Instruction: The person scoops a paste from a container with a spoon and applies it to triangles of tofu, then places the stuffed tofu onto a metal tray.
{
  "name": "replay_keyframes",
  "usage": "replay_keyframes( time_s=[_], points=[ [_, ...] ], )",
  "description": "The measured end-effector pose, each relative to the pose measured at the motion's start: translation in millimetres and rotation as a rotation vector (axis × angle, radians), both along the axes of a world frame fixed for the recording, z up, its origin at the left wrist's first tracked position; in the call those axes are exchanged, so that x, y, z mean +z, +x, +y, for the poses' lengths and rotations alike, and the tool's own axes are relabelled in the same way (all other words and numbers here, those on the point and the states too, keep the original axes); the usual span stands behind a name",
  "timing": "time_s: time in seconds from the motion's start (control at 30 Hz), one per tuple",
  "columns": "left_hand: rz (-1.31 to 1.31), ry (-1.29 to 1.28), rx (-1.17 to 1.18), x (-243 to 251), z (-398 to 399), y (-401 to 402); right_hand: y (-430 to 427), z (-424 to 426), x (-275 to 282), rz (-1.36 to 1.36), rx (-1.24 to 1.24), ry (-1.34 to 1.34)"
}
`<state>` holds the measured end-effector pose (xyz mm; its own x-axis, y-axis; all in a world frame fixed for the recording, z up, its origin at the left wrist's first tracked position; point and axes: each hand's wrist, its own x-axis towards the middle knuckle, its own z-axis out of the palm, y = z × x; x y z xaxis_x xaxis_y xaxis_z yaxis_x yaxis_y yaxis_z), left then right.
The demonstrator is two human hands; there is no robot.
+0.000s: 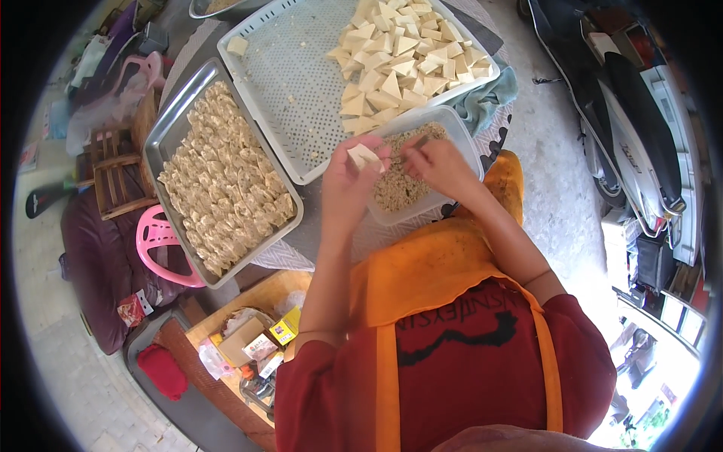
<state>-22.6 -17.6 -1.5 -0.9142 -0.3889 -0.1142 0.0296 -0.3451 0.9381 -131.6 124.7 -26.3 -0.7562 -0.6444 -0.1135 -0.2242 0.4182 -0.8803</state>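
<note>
My left hand (pixel 351 183) holds a pale triangular piece of tofu (pixel 362 157), with a slit or crease showing in its face. Just to the right, my right hand (pixel 438 166) grips a small utensil (pixel 421 141), its shape partly hidden by the fingers. Beneath both hands a clear plastic container (pixel 466 135) holds a crumbly brown minced filling (pixel 402 189). Behind it, cut tofu pieces (pixel 404 48) are heaped at the right of a perforated white plastic tray (pixel 271 85). Rows of filled pieces (pixel 226 175) cover much of a metal tray (pixel 296 212) at the left.
A teal cloth (pixel 488 93) lies by the white tray. A metal bowl (pixel 197 8) stands at the far edge. Left of the table are a pink plastic chair (pixel 152 248) and a wooden stool (pixel 116 164); a scooter (pixel 627 124) stands at the right.
</note>
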Motion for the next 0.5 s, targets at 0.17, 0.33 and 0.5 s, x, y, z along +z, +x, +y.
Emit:
replay_keyframes(
  time_s=[0.17,0.33,0.5],
  points=[
    [-0.011,-0.049,-0.033,1.4,-5.9,-5.4,-2.8,-1.6,-9.9,-0.508,0.152,-0.208],
    [-0.095,-0.001,-0.048,1.8,-6.9,-9.5,-7.6,32.0,28.3,-0.637,-0.035,-0.380],
    [-0.169,0.046,-0.159,7.2,15.4,-25.9,10.8,35.4,41.8,-0.298,-0.184,-0.459]
  ],
)
